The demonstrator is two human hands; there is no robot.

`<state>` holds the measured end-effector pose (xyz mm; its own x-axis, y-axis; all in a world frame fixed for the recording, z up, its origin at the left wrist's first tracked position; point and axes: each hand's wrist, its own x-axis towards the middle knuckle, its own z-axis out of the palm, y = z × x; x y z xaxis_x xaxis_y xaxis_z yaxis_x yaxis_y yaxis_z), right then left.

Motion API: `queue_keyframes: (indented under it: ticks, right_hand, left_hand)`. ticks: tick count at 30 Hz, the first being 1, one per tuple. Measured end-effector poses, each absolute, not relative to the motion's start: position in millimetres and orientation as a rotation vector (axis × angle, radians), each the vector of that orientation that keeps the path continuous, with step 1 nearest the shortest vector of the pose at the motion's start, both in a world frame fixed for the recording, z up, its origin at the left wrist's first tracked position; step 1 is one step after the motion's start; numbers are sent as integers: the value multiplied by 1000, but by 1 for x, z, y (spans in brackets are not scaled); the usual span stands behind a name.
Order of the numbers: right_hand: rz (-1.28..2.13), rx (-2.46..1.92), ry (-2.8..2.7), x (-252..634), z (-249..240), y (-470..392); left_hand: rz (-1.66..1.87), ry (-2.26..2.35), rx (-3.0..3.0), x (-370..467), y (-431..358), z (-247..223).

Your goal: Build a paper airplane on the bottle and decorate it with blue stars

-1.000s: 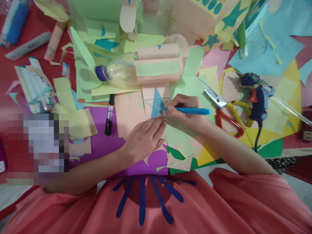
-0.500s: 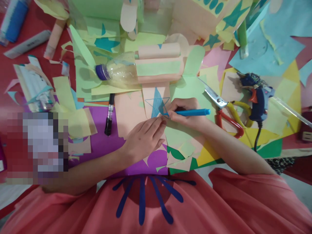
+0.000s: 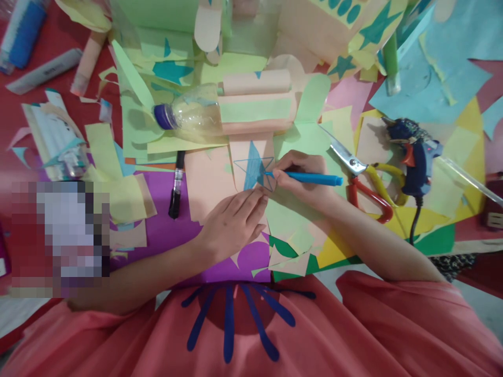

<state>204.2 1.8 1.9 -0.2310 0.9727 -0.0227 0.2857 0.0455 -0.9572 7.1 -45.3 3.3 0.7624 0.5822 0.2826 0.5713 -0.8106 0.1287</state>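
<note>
My right hand [image 3: 301, 175] pinches a blue felt-tip pen [image 3: 314, 178], its tip on a star [image 3: 253, 166] drawn on peach paper. The star's middle and upper point are coloured blue; its left point is only outlined. Flat on the lower part of that paper lies my left hand [image 3: 233, 222], fingers stretched out, holding nothing. Just beyond the star, a plastic bottle [image 3: 196, 112] with a purple cap lies on its side, wrapped in peach and green paper. A black pen [image 3: 177, 184] rests left of the paper.
Right of my hand lie open-bladed scissors [image 3: 359, 167] with red and yellow handles, then a blue glue gun [image 3: 418, 157] with its cord. Several markers [image 3: 45, 70] are at the far left. Paper scraps [image 3: 291, 259] cover much of the table. A pixelated patch hides the lower left.
The pen and my right hand have shifted slightly up and to the right over the star. My left hand stays in place.
</note>
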Motion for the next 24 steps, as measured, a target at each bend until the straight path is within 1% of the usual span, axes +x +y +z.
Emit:
queue_keyframes:
  ticks: [24]
  right_hand:
    - [1203, -1302, -1618, 205, 3, 3]
  left_hand:
    - [489, 947, 2915, 5, -46, 3]
